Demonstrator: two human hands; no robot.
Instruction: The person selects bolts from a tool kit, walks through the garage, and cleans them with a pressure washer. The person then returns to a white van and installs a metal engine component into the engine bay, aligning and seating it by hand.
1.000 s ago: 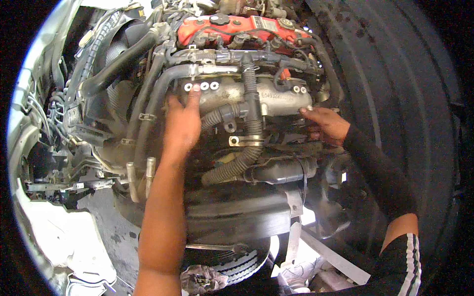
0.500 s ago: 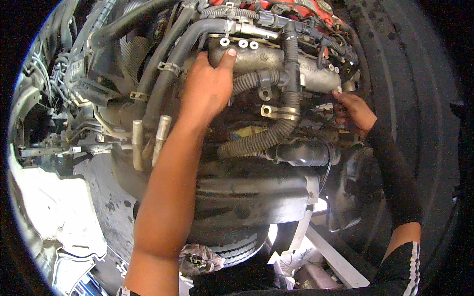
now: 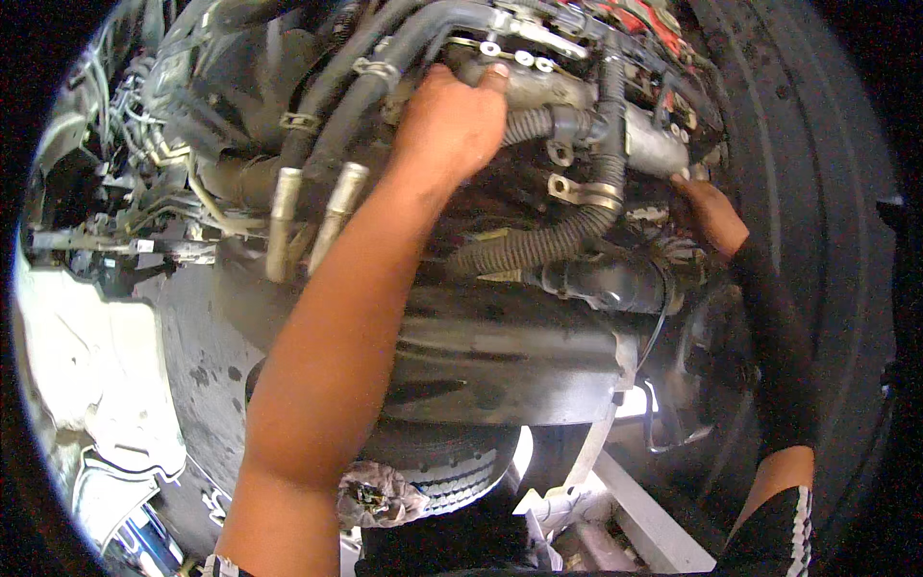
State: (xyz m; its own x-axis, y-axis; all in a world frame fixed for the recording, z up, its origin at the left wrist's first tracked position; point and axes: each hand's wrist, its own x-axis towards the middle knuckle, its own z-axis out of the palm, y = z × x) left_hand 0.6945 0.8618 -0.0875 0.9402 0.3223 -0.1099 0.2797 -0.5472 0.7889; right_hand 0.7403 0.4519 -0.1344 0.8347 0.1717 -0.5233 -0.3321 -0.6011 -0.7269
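Observation:
A grey cast-metal intake manifold point(image 3: 657, 142) lies across the top of the engine, with several pale round bushings point(image 3: 524, 59) along its far edge. My left hand point(image 3: 450, 120) grips its left end, the thumb pressed on top and the fingers hidden behind. At the manifold's right end, my right hand point(image 3: 713, 216) pinches the lower edge with bent fingers, partly in shadow. A ribbed black hose point(image 3: 548, 238) with a metal bracket point(image 3: 582, 192) passes in front of the manifold, between my hands.
Two thick black hoses point(image 3: 336, 120) with clamps and two bare metal pipe ends point(image 3: 285, 216) stand left of my left forearm. Wiring point(image 3: 159, 144) crowds the far left. Below are a dark curved panel point(image 3: 500, 361), a tyre point(image 3: 466, 481) and a grey beam point(image 3: 654, 514).
The whole view has shifted, so the engine parts sit higher and more to the right in the picture. Both hands keep their places at the manifold's ends.

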